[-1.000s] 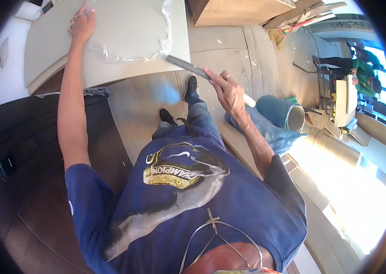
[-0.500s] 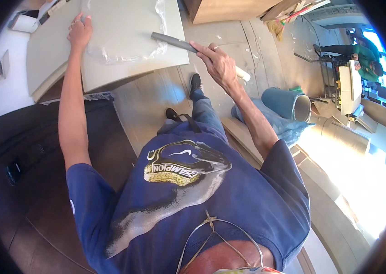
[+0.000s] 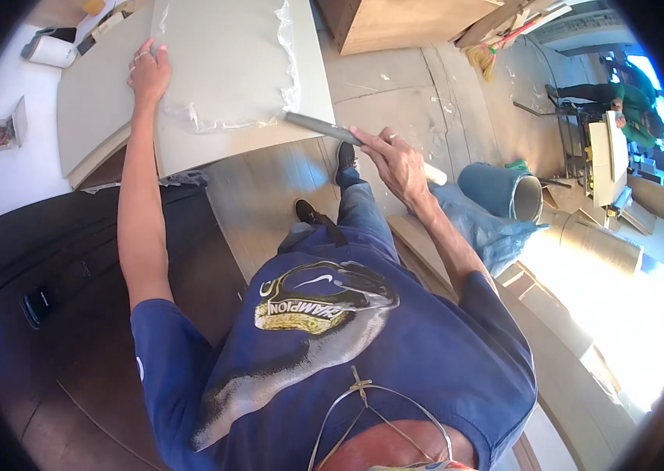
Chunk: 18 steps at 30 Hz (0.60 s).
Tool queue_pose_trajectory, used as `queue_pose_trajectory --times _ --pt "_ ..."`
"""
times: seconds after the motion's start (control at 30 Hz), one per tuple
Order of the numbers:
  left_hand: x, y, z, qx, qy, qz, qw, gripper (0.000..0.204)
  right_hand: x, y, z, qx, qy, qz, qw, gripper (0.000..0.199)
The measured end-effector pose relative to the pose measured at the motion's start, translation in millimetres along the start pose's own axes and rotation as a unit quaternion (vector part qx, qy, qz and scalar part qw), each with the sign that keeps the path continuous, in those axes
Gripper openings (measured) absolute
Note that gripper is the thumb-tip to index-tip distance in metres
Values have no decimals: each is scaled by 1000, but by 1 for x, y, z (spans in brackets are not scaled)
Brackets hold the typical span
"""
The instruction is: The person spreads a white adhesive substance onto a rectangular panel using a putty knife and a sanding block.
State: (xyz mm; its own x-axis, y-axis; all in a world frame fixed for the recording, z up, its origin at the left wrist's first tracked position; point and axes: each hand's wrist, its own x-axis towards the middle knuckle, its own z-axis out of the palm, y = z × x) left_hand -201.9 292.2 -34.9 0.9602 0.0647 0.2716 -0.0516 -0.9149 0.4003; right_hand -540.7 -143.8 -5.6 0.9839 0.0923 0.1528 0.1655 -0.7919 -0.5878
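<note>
Grey bar (image 3: 316, 125) is clamped in right hand (image 3: 397, 166), middle hidden; left hand's (image 3: 149, 73) grip can't be told, pale panel (image 3: 230, 63) cut off up top.

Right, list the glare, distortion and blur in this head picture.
Head view: glare burns out the bright patch at lower right, hiding its detail; head view: a bluish sheen lies on the floor; head view: fisheye bending curves straight edges near the border; head view: the right hand shows no heavy blur; head view: the far co-worker is too small for fine detail.
</note>
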Motion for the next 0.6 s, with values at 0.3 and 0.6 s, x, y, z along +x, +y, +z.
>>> queue_pose_trajectory --times 0.3,0.6 --pt "0 0 -6 -11 -6 1 1000 58 33 -6 4 12 14 -6 1000 36" --pt "2 -10 3 -7 -3 21 1000 59 81 -4 2 16 9 -1 1000 37"
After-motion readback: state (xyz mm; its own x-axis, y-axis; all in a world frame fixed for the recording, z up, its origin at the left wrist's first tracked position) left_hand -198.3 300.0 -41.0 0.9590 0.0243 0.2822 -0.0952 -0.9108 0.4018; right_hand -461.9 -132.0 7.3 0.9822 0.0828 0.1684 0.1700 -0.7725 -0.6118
